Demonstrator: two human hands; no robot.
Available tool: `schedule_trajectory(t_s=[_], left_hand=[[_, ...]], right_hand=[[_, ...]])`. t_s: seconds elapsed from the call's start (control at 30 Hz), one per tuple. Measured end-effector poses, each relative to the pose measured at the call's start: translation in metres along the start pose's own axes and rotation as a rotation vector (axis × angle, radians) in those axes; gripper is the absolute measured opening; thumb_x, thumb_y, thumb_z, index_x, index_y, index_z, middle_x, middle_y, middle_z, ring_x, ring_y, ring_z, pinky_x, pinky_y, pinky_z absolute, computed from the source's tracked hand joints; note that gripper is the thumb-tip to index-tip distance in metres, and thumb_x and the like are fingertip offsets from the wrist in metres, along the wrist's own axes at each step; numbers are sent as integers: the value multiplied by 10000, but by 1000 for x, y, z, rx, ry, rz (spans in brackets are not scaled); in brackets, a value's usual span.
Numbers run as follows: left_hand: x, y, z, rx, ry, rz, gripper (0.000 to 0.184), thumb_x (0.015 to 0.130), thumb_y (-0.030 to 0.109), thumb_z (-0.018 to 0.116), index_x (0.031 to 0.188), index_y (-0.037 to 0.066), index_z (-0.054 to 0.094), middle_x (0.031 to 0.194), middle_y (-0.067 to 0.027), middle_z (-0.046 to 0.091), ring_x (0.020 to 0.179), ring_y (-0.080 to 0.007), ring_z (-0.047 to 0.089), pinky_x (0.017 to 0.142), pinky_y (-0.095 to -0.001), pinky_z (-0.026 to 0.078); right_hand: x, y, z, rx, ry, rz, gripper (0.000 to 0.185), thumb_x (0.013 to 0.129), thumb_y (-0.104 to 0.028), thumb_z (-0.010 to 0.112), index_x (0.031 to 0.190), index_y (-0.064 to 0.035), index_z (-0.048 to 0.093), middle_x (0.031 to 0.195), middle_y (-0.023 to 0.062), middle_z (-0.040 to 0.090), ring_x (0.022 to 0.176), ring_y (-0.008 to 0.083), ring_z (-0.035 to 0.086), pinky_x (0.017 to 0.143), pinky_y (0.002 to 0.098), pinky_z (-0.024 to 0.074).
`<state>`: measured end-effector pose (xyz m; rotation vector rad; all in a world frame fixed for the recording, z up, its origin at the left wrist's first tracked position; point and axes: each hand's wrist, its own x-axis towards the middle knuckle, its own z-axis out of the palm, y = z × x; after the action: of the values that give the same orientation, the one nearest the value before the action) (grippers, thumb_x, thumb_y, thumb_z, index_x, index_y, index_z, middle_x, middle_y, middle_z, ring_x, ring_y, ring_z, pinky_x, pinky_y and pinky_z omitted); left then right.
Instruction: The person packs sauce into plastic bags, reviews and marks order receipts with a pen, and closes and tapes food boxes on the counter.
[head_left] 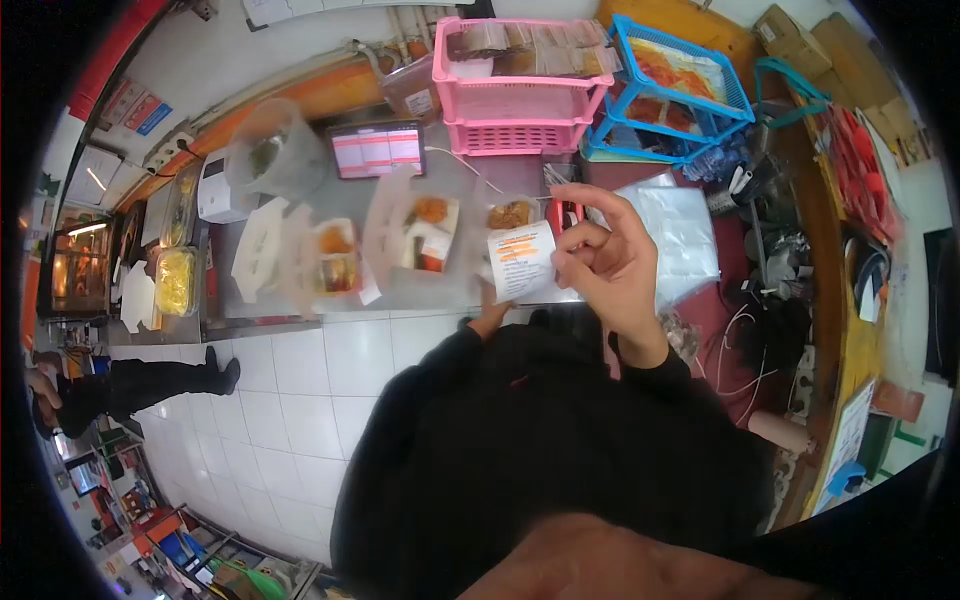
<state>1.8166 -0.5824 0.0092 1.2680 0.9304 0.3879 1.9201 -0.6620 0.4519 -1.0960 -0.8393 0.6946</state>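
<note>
Between the thumb and fingers of my right hand is a white printed slip with orange highlighted lines. My left hand is low at the table's front edge, just below the slip; its fingers are mostly hidden. Two open white boxes with food, a left one and a middle one, stand on the grey table. More food shows behind the slip. A red object is partly hidden by my right hand.
A tablet, clear tub, pink rack and blue rack stand along the back. Plastic bags lie right. Cables hang farther right. Another person is at the far left.
</note>
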Motion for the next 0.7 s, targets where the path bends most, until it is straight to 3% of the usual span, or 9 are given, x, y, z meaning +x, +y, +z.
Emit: schedule_trajectory(t_s=[0.2,0.3,0.4,0.5,0.53,0.7], left_hand=[[13,-14,-59,-184,64,-146,381,841,84,550,1141,-104,407,789,-182,637,587,-249,656,500,-364,548],[-13,-1,-98,32,196,-106,313,863,96,511,1094,-98,429,786,-193,642,556,-268,652,491,-375,551],[-36,7,-127,-105,270,-183,206,873,81,485,1019,-60,518,733,-154,591,594,-255,646,468,-342,560],[-44,21,-133,-205,263,-276,239,901,154,484,1026,-49,484,813,-173,590,601,-264,645,515,-368,568],[-45,28,-133,-58,200,-314,357,934,253,483,1119,-51,460,913,-184,598,670,-293,652,602,-411,573],[-43,52,-117,-423,384,-389,448,958,339,486,1200,-37,463,917,-172,617,787,-328,645,670,-449,565]], right_hand=[[-6,-4,-1,-71,-24,-128,484,759,159,598,1218,56,483,1313,197,440,830,116,605,630,213,520],[-6,-4,-2,-63,-58,-149,480,769,146,592,1226,34,495,1311,154,432,892,113,615,691,201,504],[-3,-1,-1,-65,-78,-156,470,772,143,592,1220,35,497,1302,159,435,900,121,621,683,201,514],[-1,1,4,-80,-96,-137,463,773,140,592,1214,35,501,1293,157,439,903,125,623,669,203,524],[0,1,6,-91,-101,-138,459,773,140,591,1211,34,503,1290,157,440,903,125,623,664,203,527],[-1,3,8,-114,-122,-155,445,773,140,590,1197,31,512,1287,156,442,902,126,624,664,199,524]])
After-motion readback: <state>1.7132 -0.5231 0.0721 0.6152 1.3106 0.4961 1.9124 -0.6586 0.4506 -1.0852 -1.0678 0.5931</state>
